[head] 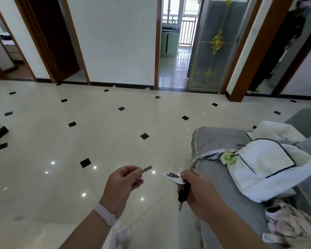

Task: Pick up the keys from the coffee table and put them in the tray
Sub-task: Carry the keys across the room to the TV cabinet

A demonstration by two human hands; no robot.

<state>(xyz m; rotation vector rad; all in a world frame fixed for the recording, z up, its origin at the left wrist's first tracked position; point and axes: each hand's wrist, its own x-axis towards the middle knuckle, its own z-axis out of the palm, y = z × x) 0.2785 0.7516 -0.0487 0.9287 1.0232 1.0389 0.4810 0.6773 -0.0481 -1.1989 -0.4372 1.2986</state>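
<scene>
My left hand (123,184) is closed around a single key (147,168), whose metal blade sticks out to the right past my fingers. My right hand (197,191) grips a bunch of keys (184,192): a white fob with a dark panel (172,177) points left, a black fob hangs below my thumb, and a small metal key dangles underneath. Both hands hover above the tiled floor, beside the sofa's left end. Neither a coffee table nor a tray is in view.
A grey sofa (215,141) fills the lower right, with a white bag (266,168) and crumpled clothes (293,225) on it. Glossy cream floor (61,159) with black inlays stretches ahead. Doorways line the far wall; a person stands in the right one (284,42).
</scene>
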